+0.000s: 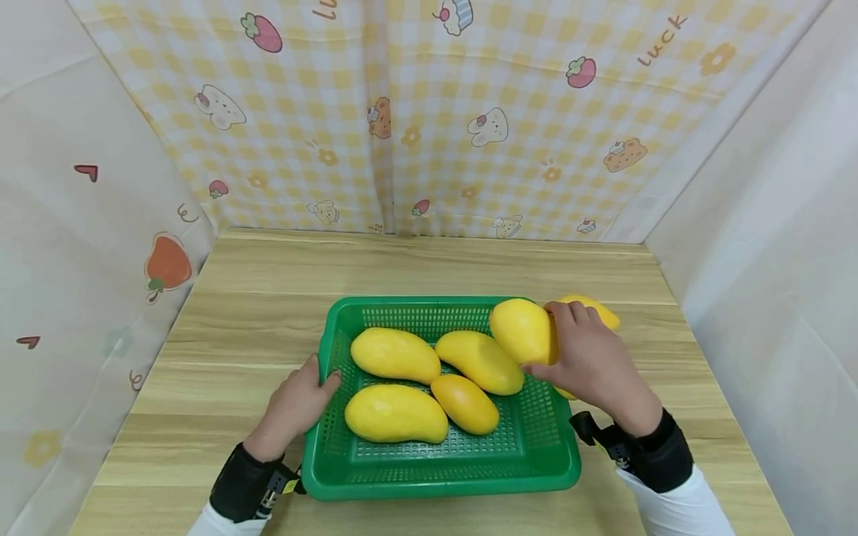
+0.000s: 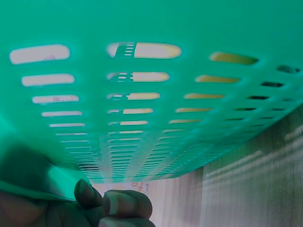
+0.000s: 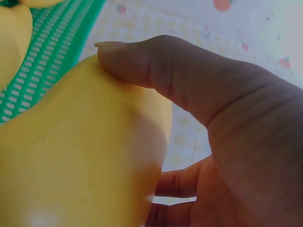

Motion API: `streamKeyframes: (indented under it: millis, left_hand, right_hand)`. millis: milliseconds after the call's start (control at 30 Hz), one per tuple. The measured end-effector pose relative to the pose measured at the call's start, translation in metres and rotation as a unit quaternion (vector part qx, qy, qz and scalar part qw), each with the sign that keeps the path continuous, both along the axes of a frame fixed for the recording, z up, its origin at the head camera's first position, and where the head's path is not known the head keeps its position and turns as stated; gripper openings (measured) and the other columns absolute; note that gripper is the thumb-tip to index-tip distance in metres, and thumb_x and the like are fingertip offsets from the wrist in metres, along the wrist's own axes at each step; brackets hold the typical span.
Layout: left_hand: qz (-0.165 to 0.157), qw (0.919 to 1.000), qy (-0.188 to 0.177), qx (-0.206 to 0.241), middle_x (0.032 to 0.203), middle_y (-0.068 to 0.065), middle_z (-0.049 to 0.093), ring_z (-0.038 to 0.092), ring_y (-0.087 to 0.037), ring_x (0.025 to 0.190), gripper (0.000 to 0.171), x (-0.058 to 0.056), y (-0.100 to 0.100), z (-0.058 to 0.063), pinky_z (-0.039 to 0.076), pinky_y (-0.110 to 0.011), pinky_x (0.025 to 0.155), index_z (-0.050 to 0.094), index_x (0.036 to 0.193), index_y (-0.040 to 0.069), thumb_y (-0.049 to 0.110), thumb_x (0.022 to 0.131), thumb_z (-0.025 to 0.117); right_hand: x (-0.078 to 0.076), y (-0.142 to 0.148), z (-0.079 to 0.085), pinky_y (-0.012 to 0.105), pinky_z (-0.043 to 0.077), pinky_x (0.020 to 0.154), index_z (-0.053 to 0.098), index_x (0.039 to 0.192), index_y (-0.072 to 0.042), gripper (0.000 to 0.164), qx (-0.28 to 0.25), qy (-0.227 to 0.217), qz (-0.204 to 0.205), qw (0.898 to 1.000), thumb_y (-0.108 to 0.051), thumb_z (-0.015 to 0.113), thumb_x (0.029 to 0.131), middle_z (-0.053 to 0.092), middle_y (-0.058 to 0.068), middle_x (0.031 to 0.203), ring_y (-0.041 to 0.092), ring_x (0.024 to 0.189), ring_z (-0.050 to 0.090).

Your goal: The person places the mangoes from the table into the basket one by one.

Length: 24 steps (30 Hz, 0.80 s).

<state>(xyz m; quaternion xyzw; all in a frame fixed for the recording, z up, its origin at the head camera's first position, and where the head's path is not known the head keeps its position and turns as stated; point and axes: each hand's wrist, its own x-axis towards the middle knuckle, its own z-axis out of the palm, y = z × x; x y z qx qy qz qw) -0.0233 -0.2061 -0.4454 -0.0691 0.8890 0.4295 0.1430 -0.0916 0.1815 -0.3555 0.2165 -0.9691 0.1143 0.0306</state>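
My right hand (image 1: pixel 593 361) grips a yellow mango (image 1: pixel 523 330) over the right side of a green plastic basket (image 1: pixel 442 490). The right wrist view shows the thumb (image 3: pixel 137 64) pressed along this mango, with fingers behind it. On the basket's left rim, my left hand (image 1: pixel 299 398) holds on, thumb inside and fingers outside. From the left wrist, the slotted basket wall (image 2: pixel 142 156) fills most of the view, fingertips (image 2: pixel 125 203) beneath it. Several mangoes lie in the basket, among them a large one (image 1: pixel 395 414) at front left and a smaller orange-yellow one (image 1: pixel 465 404).
Outside the basket, another mango (image 1: pixel 593 307) lies on the wood-grain table (image 1: pixel 268 275) behind my right hand, partly hidden. A bit of yellow (image 1: pixel 565 393) shows below that hand. A checked cloth (image 1: pixel 429 171) hangs at the back; pale cloths hang at both sides.
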Motion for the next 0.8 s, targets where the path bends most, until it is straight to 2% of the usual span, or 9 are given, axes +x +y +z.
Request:
streamKeyframes:
  millis: [333, 467, 800]
  left_hand:
    - [-0.001, 1.0, -0.001, 0.0, 0.076, -0.009, 0.061, 0.063, -0.017, 0.053, 0.042, 0.0, 0.0, 0.001, 0.052, -0.03, 0.044, 0.036, 0.13, -0.007, 0.021, 0.101, 0.044]
    - [-0.002, 1.0, 0.0, -0.002, 0.076, -0.009, 0.061, 0.063, -0.017, 0.053, 0.042, -0.001, 0.0, 0.001, 0.052, -0.03, 0.044, 0.036, 0.131, -0.007, 0.021, 0.101, 0.045]
    - [-0.003, 1.0, -0.002, -0.007, 0.076, -0.009, 0.06, 0.062, -0.016, 0.053, 0.042, -0.001, 0.0, 0.002, 0.051, -0.03, 0.045, 0.037, 0.13, -0.007, 0.021, 0.101, 0.045]
  right_hand:
    - [0.01, -0.028, -0.004, 0.041, 0.051, 0.074, 0.05, 0.123, 0.003, 0.088, 0.046, 0.037, 0.088, 0.994, -0.05, 0.085, 0.062, 0.054, 0.018, 0.107, 0.033, 0.093, 0.052]
    - [0.013, -0.035, -0.006, 0.041, 0.05, 0.077, 0.051, 0.122, 0.004, 0.09, 0.054, 0.048, 0.108, 0.992, -0.051, 0.085, 0.061, 0.055, 0.017, 0.106, 0.032, 0.092, 0.053]
    - [0.017, -0.048, -0.006, 0.039, 0.049, 0.078, 0.052, 0.122, 0.002, 0.087, 0.07, 0.043, 0.15, 0.985, -0.051, 0.085, 0.061, 0.054, 0.015, 0.106, 0.03, 0.093, 0.051]
